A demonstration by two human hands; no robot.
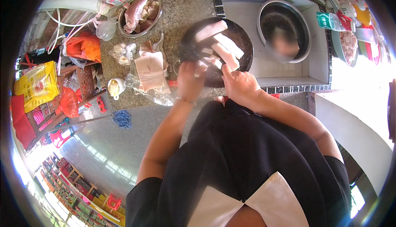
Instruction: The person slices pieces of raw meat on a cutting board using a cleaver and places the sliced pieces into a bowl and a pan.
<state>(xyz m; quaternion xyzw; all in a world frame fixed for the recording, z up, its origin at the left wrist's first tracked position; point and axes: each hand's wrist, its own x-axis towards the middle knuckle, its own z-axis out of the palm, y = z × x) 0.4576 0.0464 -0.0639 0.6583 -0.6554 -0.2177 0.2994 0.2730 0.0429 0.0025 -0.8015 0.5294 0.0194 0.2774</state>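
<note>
My left hand (189, 80), blurred, is at the near left edge of a dark round chopping board (190, 41). A pale piece of pork fat (200, 68) shows between its thumb and fingers. At the board's near edge my right hand (243, 83) has curled fingers, the tips against the end of a small pale piece (213, 62). Its grip is partly hidden. Several thick pork fat strips (227, 55) lie across the board beyond both hands. Flat slabs of pork skin (150, 69) are stacked on the counter to the left.
A steel basin (123, 29) of raw meat stands back left. Garlic in a clear bag (122, 53), a white cup (116, 87) and crumpled plastic (157, 98) lie nearer. Right of the board, a tiled sink (244, 69) holds a metal basin (260, 26); part of its inside is blurred.
</note>
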